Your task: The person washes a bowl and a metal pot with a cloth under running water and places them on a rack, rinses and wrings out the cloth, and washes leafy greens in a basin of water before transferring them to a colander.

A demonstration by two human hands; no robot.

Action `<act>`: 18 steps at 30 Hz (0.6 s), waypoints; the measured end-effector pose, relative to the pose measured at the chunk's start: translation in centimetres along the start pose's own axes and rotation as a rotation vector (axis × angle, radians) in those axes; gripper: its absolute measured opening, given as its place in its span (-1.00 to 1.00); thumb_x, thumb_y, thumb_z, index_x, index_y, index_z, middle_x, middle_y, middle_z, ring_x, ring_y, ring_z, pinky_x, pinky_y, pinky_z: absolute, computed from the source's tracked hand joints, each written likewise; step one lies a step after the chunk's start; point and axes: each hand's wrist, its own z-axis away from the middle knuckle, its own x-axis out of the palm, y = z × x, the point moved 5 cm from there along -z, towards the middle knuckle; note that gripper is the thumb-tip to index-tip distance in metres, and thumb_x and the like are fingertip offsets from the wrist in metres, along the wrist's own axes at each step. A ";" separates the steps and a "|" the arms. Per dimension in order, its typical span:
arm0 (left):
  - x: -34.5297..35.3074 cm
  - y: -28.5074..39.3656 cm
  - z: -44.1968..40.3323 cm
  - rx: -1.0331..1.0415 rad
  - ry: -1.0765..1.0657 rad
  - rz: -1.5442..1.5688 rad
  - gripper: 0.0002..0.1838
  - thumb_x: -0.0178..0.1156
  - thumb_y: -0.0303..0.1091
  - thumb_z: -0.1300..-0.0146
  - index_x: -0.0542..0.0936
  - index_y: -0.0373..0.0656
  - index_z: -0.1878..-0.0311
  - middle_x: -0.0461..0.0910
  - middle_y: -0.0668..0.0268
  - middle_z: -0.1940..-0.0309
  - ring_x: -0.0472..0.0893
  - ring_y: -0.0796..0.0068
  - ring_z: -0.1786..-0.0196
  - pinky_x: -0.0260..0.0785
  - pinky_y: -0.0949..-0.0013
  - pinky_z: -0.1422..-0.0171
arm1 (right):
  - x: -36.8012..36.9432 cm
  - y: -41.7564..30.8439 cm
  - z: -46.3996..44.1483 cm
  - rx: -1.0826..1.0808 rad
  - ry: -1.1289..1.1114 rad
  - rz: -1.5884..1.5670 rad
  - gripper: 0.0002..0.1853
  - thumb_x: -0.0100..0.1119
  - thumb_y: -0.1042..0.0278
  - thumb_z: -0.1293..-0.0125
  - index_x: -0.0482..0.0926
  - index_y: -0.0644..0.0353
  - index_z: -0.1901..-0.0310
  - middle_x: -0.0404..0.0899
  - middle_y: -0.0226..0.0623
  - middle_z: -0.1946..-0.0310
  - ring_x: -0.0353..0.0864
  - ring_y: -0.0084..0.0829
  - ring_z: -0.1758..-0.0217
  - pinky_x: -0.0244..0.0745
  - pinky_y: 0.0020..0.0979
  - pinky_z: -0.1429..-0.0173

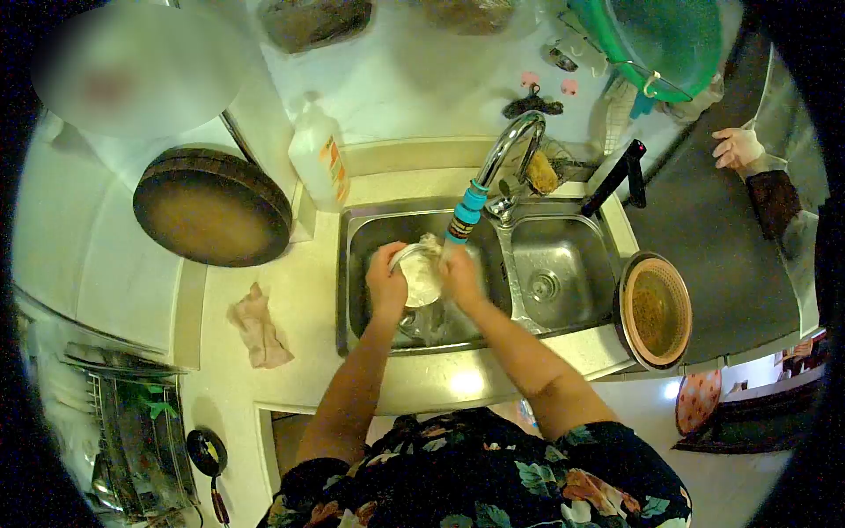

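Observation:
A pale round bowl (421, 277) is tilted over the left sink basin (359, 255), between my two hands. My left hand (385, 275) grips its left rim, the fingers wrapped round the edge. On the other side my right hand (459, 275) is closed at the bowl's right edge, partly under the faucet's end. The chrome faucet (512, 132) with its turquoise nozzle (466, 211) arches over the basin. Whitish water or foam shows at the bowl's top edge. The right basin (554, 264) lies beside it.
A white bottle (319, 163) and a dark round pan (211, 211) stand left of the sink. A crumpled cloth (257, 327) lies on the left counter. At the right sink edge sits a colander (656, 310). A green basin (664, 44) hangs at the upper right.

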 end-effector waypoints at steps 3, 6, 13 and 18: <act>0.2 2.5 1.6 -0.173 0.161 0.111 -0.65 0.03 -0.72 -0.01 0.55 -0.26 0.11 0.56 0.16 0.21 0.55 0.22 0.07 0.36 0.31 -0.13 | 5.6 5.4 4.5 0.590 0.072 -0.372 -0.55 0.00 0.20 -0.35 0.43 0.33 -0.16 0.61 0.05 0.10 0.58 0.00 0.08 0.47 -0.12 -0.03; 1.1 0.7 2.7 -0.041 0.218 0.085 -0.67 0.04 -0.70 -0.03 0.54 -0.26 0.10 0.55 0.16 0.20 0.54 0.23 0.07 0.35 0.32 -0.13 | 9.4 3.5 8.6 0.873 0.235 -0.887 -0.58 0.03 0.22 -0.36 0.43 0.29 -0.15 0.58 -0.02 0.04 0.57 -0.18 0.01 0.50 -0.23 0.02; 1.8 -3.2 3.4 -0.179 0.194 0.346 -0.71 0.06 -0.56 -0.27 0.45 -0.21 -0.07 0.49 0.18 0.06 0.51 0.28 0.02 0.36 0.33 -0.14 | 6.8 4.9 9.6 0.839 0.004 -0.787 -0.60 0.11 0.40 -0.29 0.37 0.25 -0.15 0.55 -0.17 0.03 0.56 -0.32 0.03 0.51 -0.32 0.01; 3.7 -7.4 4.9 -0.827 0.259 0.857 -0.59 0.02 -0.34 -0.40 0.30 -0.16 -0.27 0.47 0.12 -0.10 0.56 0.17 -0.05 0.50 0.19 -0.03 | 0.0 2.0 10.3 0.475 0.182 -0.372 -0.65 0.12 0.53 -0.25 0.41 0.22 -0.08 0.60 -0.24 0.12 0.60 -0.35 0.10 0.50 -0.38 0.03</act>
